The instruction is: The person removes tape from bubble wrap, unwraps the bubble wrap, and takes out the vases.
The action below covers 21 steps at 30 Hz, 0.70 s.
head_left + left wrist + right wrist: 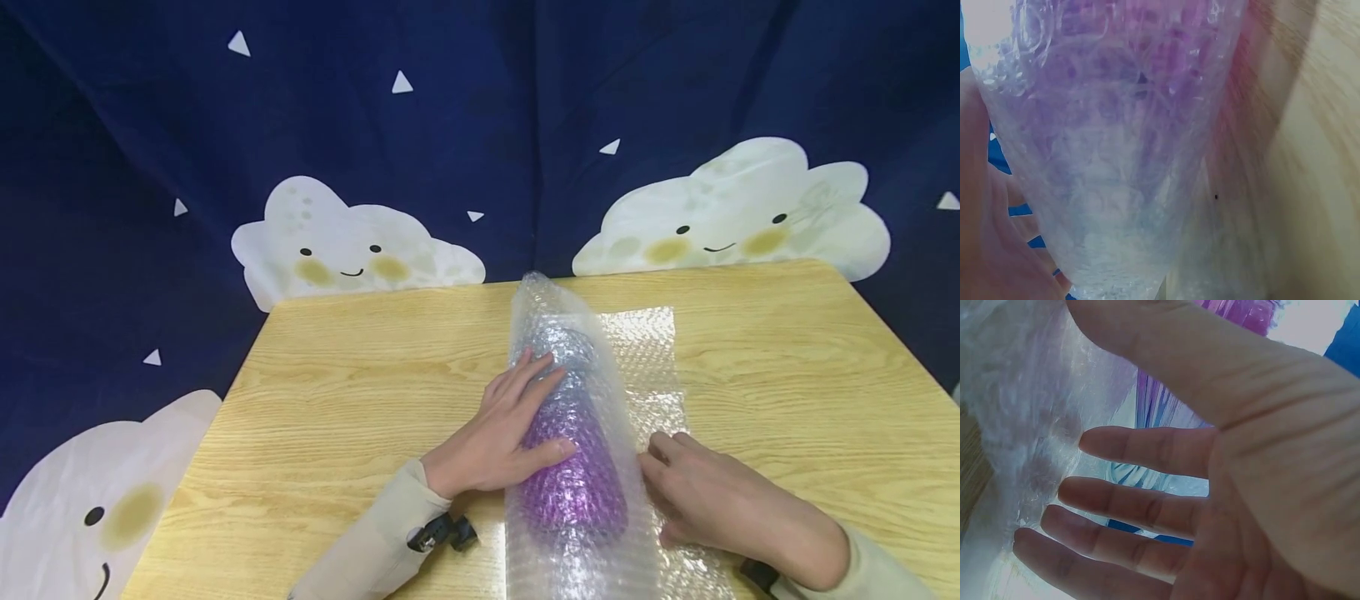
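A tapered, ribbed vase (573, 492), purple fading to pale blue, lies on the table inside bubble wrap (637, 517). Its wide purple part faces me and the pale end points away. My left hand (498, 433) rests on the left side of the wrapped vase, fingers spread over the top and thumb across the purple part. Beside the right edge of the bundle is my right hand (720, 500), low over the loose wrap. In the right wrist view its fingers (1141, 500) extend fairly straight, tips against the wrap, thumb apart from them.
A flat flap of bubble wrap (645, 350) spreads right of the vase on the wooden table (360, 367). Behind the table hangs a dark blue cloth (450, 125) with smiling clouds. A black strap device (442, 533) sits on the left wrist.
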{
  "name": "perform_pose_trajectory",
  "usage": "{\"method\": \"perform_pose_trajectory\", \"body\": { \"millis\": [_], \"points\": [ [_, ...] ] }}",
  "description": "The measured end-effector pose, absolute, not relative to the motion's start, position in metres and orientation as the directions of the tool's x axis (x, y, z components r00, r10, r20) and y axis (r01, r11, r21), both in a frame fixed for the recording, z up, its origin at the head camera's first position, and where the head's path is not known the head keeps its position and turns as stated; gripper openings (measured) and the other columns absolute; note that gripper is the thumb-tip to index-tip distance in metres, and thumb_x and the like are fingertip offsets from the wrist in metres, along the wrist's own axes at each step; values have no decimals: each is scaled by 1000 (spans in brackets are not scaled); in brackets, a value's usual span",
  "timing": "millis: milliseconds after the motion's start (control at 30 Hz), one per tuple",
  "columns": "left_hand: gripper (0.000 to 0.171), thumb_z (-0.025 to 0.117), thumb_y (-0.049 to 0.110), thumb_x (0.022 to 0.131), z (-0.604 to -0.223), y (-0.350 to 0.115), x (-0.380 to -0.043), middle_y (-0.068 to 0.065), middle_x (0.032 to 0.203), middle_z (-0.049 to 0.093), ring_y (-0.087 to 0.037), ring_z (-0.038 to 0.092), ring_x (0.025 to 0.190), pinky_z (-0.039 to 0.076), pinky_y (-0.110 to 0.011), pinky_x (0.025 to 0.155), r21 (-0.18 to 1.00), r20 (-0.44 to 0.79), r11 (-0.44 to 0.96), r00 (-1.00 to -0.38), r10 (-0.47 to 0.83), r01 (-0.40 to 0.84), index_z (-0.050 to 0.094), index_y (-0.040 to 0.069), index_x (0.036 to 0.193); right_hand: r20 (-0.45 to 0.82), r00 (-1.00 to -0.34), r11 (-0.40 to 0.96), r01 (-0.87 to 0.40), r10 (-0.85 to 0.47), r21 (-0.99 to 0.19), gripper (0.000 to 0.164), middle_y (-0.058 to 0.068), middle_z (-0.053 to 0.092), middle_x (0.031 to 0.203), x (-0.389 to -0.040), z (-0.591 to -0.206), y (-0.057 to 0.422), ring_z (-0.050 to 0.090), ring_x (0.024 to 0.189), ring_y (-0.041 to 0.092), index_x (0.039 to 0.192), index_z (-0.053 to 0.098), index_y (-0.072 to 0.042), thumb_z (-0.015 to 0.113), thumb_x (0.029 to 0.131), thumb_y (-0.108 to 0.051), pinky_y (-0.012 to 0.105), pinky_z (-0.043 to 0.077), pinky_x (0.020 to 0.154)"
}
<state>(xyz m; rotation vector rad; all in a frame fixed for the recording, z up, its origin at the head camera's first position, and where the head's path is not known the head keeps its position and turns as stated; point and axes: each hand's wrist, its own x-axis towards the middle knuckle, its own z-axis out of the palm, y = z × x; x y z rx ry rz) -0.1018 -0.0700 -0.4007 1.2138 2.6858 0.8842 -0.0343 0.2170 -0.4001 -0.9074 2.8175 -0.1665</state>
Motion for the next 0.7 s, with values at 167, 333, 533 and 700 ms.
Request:
{"method": "perform_pose_trajectory", "body": {
  "millis": [167, 333, 533, 700],
  "points": [
    [99, 19, 85, 94, -401, -72, -102, -8, 177, 8, -32, -2, 165, 12, -66, 131, 538, 165, 521, -689, 706, 662, 18, 17, 167, -127, -797, 805, -571, -591, -163, 54, -8, 47, 91, -34, -400, 218, 43, 79, 10, 89, 57, -22, 94, 58, -47, 27, 47, 60],
    [99, 20, 85, 95, -402, -74, -103, -7, 177, 8, -32, -1, 165, 14, -67, 130, 542, 154, 522, -689, 708, 658, 17, 18, 167, -131, -795, 804, -573, -593, -160, 55, -8, 48, 92, -34, -400, 218, 43, 79, 10, 91, 59, -21, 93, 58, -48, 28, 48, 60],
    [97, 23, 85, 95, -402, -75, -104, -4, 177, 7, -31, -1, 165, 14, -66, 131, 546, 142, 527, -692, 708, 651, 15, 21, 168, -142, -803, 814, -560, -579, -155, 64, -5, 53, 96, -34, -399, 217, 47, 82, 11, 103, 65, -15, 93, 57, -49, 30, 53, 64],
    [97, 25, 84, 96, -402, -77, -104, -4, 177, 7, -32, 1, 165, 15, -67, 130, 544, 147, 522, -687, 712, 657, 14, 20, 168, -152, -809, 821, -548, -569, -158, 63, -5, 53, 96, -33, -399, 217, 48, 82, 11, 101, 63, -16, 94, 57, -49, 30, 54, 64]
  ]
}}
